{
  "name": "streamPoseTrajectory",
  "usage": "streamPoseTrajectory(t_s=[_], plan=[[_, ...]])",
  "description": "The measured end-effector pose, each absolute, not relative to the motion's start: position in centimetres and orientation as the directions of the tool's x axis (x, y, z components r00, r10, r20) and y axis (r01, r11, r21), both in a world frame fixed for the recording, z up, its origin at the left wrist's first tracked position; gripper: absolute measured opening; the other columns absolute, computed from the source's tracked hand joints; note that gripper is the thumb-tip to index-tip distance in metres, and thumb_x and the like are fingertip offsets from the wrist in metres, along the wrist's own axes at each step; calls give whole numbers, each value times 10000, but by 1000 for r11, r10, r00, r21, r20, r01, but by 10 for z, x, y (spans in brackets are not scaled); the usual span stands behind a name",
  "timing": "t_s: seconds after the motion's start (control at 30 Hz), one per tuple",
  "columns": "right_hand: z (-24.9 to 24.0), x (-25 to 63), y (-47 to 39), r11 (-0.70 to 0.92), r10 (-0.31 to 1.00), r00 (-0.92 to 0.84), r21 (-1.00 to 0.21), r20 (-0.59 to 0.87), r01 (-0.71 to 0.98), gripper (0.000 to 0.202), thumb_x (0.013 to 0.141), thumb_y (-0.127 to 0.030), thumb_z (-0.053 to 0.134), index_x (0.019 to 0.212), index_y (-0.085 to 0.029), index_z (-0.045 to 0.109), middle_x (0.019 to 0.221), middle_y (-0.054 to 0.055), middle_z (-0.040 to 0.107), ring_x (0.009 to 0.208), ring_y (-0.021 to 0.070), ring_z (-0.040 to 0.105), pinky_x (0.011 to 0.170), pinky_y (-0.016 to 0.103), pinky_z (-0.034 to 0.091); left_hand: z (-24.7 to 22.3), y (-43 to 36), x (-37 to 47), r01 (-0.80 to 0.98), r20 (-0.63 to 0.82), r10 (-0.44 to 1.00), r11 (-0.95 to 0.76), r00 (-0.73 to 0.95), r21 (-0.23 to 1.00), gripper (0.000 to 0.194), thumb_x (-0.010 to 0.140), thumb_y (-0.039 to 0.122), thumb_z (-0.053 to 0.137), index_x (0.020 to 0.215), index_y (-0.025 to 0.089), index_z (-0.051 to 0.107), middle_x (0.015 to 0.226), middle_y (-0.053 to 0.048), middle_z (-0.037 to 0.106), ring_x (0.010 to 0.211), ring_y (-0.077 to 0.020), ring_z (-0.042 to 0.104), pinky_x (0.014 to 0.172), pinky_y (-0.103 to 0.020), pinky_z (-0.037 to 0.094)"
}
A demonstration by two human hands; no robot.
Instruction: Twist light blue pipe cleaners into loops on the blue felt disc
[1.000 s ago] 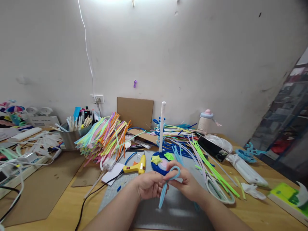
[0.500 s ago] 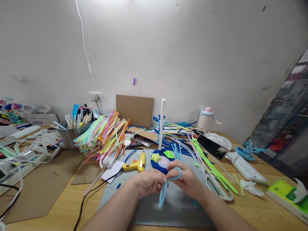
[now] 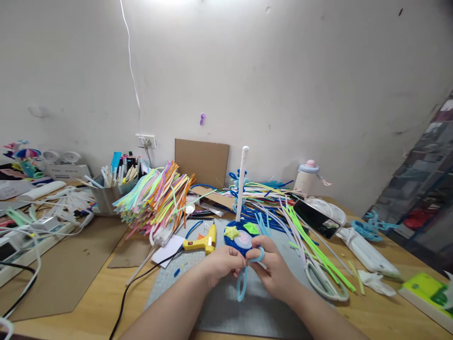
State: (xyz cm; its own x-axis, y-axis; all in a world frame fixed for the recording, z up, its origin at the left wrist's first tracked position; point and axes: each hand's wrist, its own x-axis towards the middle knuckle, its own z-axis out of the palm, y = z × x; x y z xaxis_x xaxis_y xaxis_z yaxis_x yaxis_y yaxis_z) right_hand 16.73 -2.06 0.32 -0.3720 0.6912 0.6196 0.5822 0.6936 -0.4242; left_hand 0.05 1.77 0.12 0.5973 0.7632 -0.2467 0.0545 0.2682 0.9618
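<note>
Between my two hands is a light blue pipe cleaner bent into loops, one hanging down and one curling up at the right. My left hand pinches it near the middle, where the loops meet. My right hand is closed on the loop at the right, fingertips almost touching the left ones. Just behind the hands stands a dark blue fuzzy base bearing a yellow star, a green piece and a pink-white swirl. A white fuzzy stick rises from it.
A yellow glue gun lies left of the hands, its black cord running forward. Pale-handled scissors and green pipe cleaners lie at right. A large pipe cleaner bundle stands back left. Under the hands is a grey mat.
The camera view has shifted slightly, so the scene sits a little further right. Both hands keep their hold on the light blue pipe cleaner, and its hanging loop looks rounder and more open.
</note>
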Motion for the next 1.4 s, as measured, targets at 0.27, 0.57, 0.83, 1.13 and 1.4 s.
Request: streamPoseTrajectory(t_s=[0.27,0.57,0.83,1.13,1.4], plan=[[-7,158,-20,564,683,-205,-328,701,758,113,763,-164,503,767,-225,598,896,42,467,905,219,462,932,499,227,-19,21,15,186,-126,937,67,326,980,95,557,135,562,551,158,470,459,60,438,423,-55,327,441,-193,235],[-13,150,-14,451,837,-13,-677,547,581,81,727,-207,544,732,-180,620,876,72,478,890,237,490,774,358,401,-10,7,19,377,198,956,-268,216,887,65,614,144,497,584,172,448,554,34,471,539,-99,428,515,-205,309],[-24,147,-2,213,968,88,-955,235,206,151,641,-302,615,591,-165,658,781,52,535,751,200,533,683,301,431,-9,5,18,669,516,782,-594,350,447,102,613,85,466,643,180,444,683,-24,509,702,-173,458,632,-279,332],[-20,146,-4,-20,997,76,-997,-27,-81,206,547,-337,707,579,-138,664,618,43,634,646,188,554,656,307,413,-8,5,19,673,555,702,-672,446,309,98,649,83,455,677,171,486,750,-55,538,758,-201,471,715,-337,359],[-16,153,-2,-29,998,45,-983,-38,-183,279,575,-377,705,708,-133,687,692,66,678,709,210,598,729,327,426,-11,21,18,-2,102,970,-104,219,995,129,710,268,523,741,147,554,676,-21,587,660,-140,549,631,-254,408]])
